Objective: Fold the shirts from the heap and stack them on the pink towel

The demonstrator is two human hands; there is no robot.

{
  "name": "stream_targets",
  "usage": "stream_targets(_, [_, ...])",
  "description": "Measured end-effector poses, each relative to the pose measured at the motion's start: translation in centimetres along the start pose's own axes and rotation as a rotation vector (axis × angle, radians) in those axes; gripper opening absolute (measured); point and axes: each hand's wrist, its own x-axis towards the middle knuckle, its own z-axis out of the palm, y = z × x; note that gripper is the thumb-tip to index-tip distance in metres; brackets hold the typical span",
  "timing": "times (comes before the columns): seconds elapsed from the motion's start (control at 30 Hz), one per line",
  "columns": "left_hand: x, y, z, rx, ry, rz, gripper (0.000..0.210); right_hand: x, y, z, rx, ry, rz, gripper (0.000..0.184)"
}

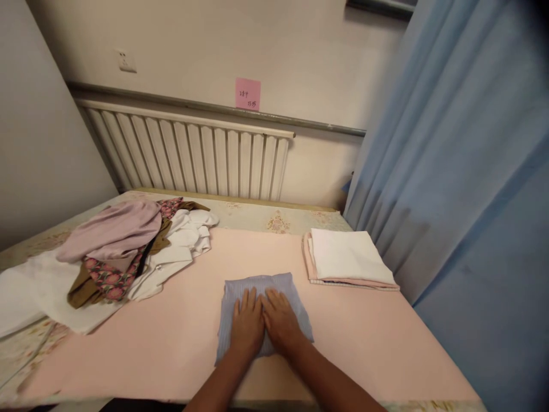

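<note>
Forearms [222, 379] lead to left hand [249, 321] and right hand [281, 320], grip unclenched, flat on bluish cloth [281, 283].

A pale radiator [208, 153] lines the far wall [300, 51] beneath a pink note [247, 94]; a blue curtain [441, 143] hangs at right, a socket [126, 61] at left.

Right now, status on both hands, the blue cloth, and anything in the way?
Left hand, right hand: both on blue cloth. Cloth lies on pink sheet. Folded stack apart, right, not blocking.
</note>
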Motion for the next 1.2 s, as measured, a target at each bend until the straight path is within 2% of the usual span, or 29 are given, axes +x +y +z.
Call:
stream_targets(0.13, [-0.5, -0.2, 0.9, 0.037, -0.013, -0.002, 0.05, -1.1, 0.1, 0.4, -0.016, -0.087, 0.076, 0.045])
stream_targets(0.57, [-0.5, -2.7, 0.0, 0.063, -0.024, -0.108, 0.056, -1.4, 3.6, 0.0, -0.16, -0.08, 0.241, 0.051])
stream_targets(0.83, [-1.1, -3.9, 0.2, 0.071, -0.035, -0.165, 0.055, -1.4, 3.8, 0.2, -0.137, -0.062, 0.258, 0.05])
stream_targets(1.2, [-2.7, -5.3, 0.0, 0.067, 0.043, -0.164, 0.051, -1.5, 3.6, -0.1, -0.105, -0.041, 0.247, 0.047])
